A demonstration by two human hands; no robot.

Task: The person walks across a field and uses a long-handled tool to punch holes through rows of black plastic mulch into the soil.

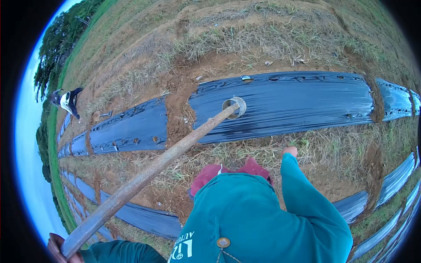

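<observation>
A long wooden pole [153, 166] runs from the lower left up to the black plastic sheet [298, 103]. My left hand [66, 252] is wrapped round its near end at the bottom left. On its far end is a metal ring [239, 108], which rests on or just over the sheet. My right hand [289, 151] hangs over the dry grass beside the sheet's near edge, away from the pole. Its fingers are too small and dim to make out, and a few green blades show next to them. Several holes line the sheet's far edge.
Another person [69, 101] bends over at the far left, beside the same row. More plastic-covered beds [149, 219] run parallel nearer to me. Bare soil [179, 105] separates the sheet sections. Dry grass [245, 41] lies beyond, and trees stand at the left edge.
</observation>
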